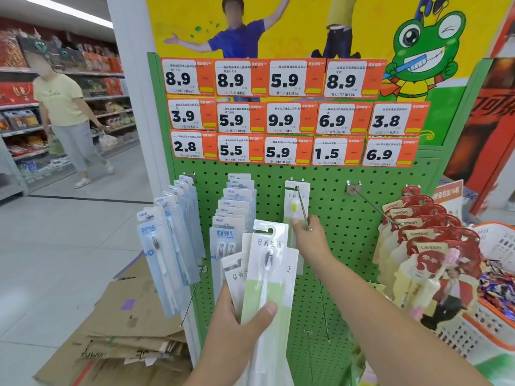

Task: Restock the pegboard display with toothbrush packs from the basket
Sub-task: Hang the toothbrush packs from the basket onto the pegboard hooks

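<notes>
Head view: the left hand (237, 327) grips a fanned bundle of green-and-white toothbrush packs (266, 277), thumb pressed across the front one; the packs behind it are mostly hidden and their lower ends run out of frame. The right hand (308, 236) reaches to the green pegboard (342, 218), its fingers pinching the lower part of a single pack (296, 203) that hangs on a metal hook (303, 208); the fingertips are covered by the bundle and the hook's tip. Blue packs (167, 246) crowd the hooks to the left, red-topped packs (426, 235) those to the right. An orange-rimmed basket (498, 238) is cut off at the right edge, its contents hard to make out. Flattened cardboard (122, 330) lies on the floor.
</notes>
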